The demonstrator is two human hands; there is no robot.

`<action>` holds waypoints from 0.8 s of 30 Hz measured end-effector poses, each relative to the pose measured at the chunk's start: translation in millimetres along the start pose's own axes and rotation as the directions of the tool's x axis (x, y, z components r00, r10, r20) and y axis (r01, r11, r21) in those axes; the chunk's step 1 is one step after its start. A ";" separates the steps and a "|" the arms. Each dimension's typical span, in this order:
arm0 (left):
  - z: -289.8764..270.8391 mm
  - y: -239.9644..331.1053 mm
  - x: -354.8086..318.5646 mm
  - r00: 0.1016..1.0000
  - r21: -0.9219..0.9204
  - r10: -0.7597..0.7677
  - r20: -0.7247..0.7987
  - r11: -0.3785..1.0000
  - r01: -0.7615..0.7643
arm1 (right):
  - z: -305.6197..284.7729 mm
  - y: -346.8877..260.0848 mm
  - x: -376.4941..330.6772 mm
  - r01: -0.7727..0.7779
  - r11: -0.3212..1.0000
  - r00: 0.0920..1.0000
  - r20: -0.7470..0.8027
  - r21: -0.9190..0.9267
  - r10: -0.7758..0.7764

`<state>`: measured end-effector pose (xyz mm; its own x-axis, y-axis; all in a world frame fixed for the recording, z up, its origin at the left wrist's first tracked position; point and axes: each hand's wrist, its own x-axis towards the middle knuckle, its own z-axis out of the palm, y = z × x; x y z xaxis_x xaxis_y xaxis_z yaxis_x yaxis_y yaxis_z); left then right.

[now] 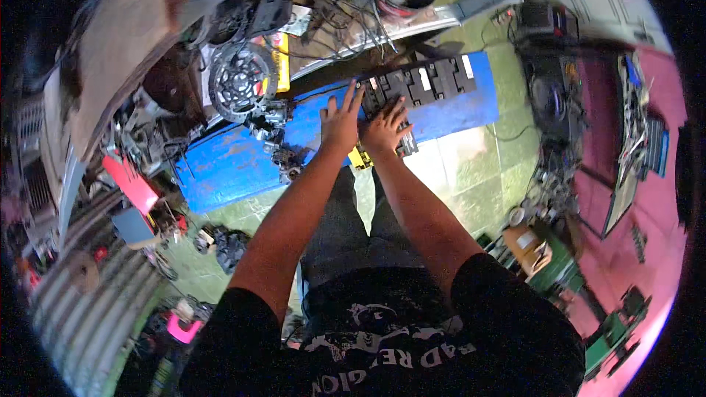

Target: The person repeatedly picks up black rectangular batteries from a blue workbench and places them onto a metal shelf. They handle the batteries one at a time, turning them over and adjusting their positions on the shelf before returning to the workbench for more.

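My left hand (340, 129) lies over a blue board, its fingers stretched forward and its fingertips at the left end of a row of black rectangular packs, which look like laptop batteries (419, 82). Close beside it, my right hand (382, 131) spreads its fingers over the near side of that row. Part of another black pack (407, 145) shows beside the right hand. Between my wrists a yellow-and-black piece (359, 158) sticks out at the board's near edge. My palms hide whatever lies directly beneath them.
The blue board (220, 169) carries small metal mechanical parts (283, 154) at left. Beyond stands a cluttered bench with a round black grille (243, 81), a yellow box (282, 62) and cables. A cardboard box (526, 248) and dark equipment (548, 95) stand at right.
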<state>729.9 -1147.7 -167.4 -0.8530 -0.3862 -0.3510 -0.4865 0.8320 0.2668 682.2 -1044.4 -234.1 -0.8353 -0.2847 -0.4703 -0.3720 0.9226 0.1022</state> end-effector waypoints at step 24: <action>28.2 -80.1 60.4 0.763 0.344 0.625 -0.165 0.761 -0.550 | 10.5 -33.4 -14.6 0.130 0.989 0.919 -0.366 -0.068 -0.146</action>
<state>722.7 -1226.5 -235.3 -0.9860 0.1598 0.0476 0.1635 0.9827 0.0875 711.0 -1068.3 -239.9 -0.8617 -0.4914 -0.1267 -0.5039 0.8580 0.0997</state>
